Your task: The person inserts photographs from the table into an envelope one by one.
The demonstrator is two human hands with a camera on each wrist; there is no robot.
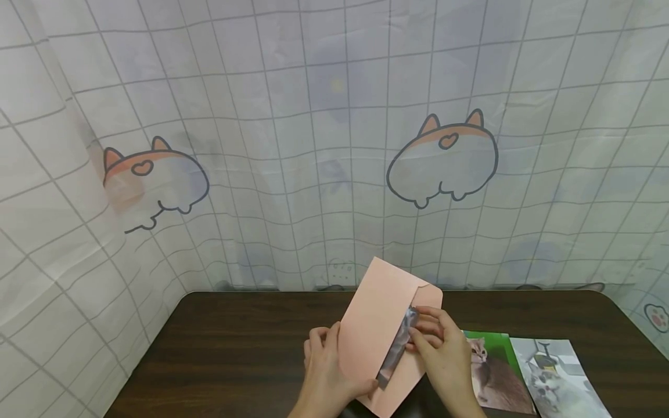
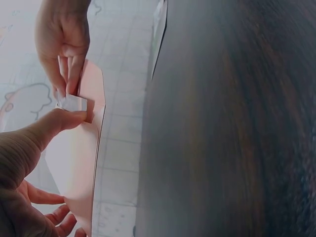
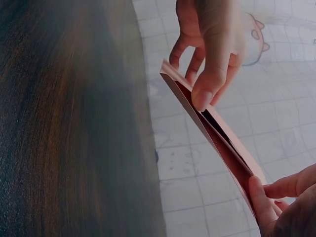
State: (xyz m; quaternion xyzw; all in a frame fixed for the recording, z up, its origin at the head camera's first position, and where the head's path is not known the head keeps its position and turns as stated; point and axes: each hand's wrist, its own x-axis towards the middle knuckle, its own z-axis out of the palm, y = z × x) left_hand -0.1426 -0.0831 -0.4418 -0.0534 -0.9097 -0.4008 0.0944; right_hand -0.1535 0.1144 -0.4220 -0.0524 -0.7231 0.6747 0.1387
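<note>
A pale pink envelope [image 1: 366,325] is held tilted above the table's front part. Out of its open side shows a strip of a picture card [image 1: 398,348], grey and glossy; the rest is hidden inside. My left hand [image 1: 331,371] grips the envelope's lower left, the thumb in front by the card's lower end and the fingers behind, as the left wrist view shows. My right hand [image 1: 449,360] pinches the card's upper part at the opening. In the right wrist view the envelope [image 3: 232,170] appears nearly edge-on, its mouth parted.
Two cat picture cards lie at the right on the dark wooden table [image 1: 235,348]: one brown cat card with green [image 1: 502,383], one pale grey-and-white cat card [image 1: 567,383]. A white checked curtain [image 1: 292,174] with cartoon animals hangs behind and at the left.
</note>
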